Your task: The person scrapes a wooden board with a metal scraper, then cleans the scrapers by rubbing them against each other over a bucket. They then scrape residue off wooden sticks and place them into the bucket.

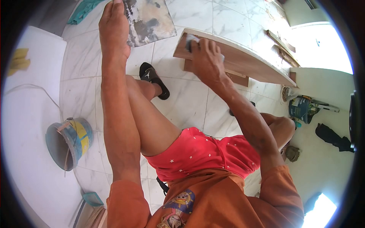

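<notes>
Past orange shirt (216,199), grips smeared plate (152,22) by left edge in left hand (114,28), presumably keeping its face clear, and clasps blurred item (192,38) in right hand (207,59) at left end of brown panel (245,64).

The left hand (115,23) is cut by the top edge, as is the smeared plate (152,23) beside its fingers. Under the fingers of the right hand (208,60), the blurred object (192,38) is mostly hidden.

You have bright light, with white glare in the opening (321,45) at the right side. Your right hand (209,62) is slightly blurred, and toward the dark edges the view becomes curved.
</notes>
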Tool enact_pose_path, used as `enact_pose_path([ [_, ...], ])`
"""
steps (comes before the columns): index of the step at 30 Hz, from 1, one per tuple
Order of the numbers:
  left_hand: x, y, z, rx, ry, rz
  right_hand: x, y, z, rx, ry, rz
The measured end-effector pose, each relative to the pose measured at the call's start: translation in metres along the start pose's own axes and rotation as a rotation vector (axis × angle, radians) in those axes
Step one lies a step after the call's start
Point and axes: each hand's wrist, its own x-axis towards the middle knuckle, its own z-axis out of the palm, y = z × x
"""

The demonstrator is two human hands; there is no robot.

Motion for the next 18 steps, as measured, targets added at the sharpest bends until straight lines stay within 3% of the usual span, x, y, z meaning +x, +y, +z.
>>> enact_pose_path([
  [6, 0.001, -0.001, -0.001, -0.035, -0.007, -0.007, -0.019, 0.054, 0.008, -0.136, 0.041, 0.195],
  [10, 0.000, -0.002, 0.002, 0.040, 0.006, 0.038, -0.031, 0.054, 0.018, -0.155, -0.004, 0.129],
  [14, 0.003, -0.005, 0.003, 0.028, -0.013, 0.018, -0.029, 0.042, 0.002, 0.027, -0.036, 0.014],
  [18, -0.004, 0.001, 0.007, 0.027, 0.001, -0.017, -0.030, 0.047, -0.014, -0.017, -0.025, 0.108],
])
